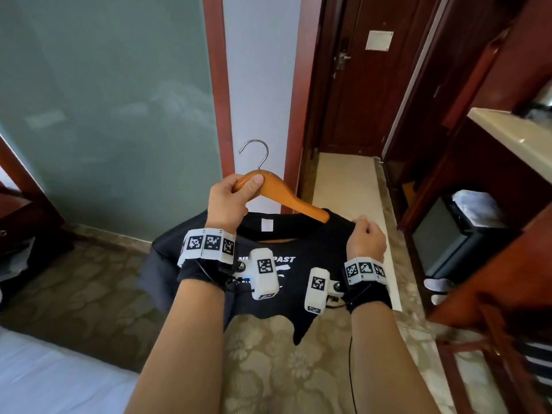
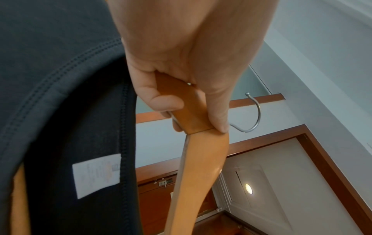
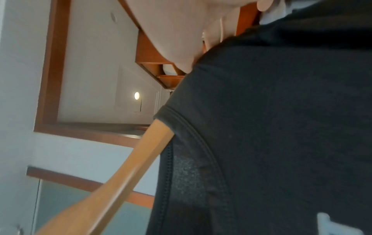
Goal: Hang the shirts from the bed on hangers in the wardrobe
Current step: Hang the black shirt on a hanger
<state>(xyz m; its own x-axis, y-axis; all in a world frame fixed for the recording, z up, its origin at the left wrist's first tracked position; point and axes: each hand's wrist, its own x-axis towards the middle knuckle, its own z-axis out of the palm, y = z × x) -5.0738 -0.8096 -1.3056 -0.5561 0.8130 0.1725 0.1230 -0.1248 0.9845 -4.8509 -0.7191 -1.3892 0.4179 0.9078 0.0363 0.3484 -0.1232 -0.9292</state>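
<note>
A wooden hanger with a metal hook is held at chest height. My left hand grips the hanger at its middle, just under the hook. A black shirt with white print hangs from it; the hanger's right arm goes into the collar. My right hand pinches the shirt's right shoulder by the collar. In the right wrist view the hanger arm enters the black shirt at the neckline. A white label shows inside the collar.
The white bed lies at the lower left. A frosted glass wall stands ahead on the left, a dark wooden door ahead. Wooden cabinets with a counter and a wardrobe door line the right side. Patterned carpet covers the floor.
</note>
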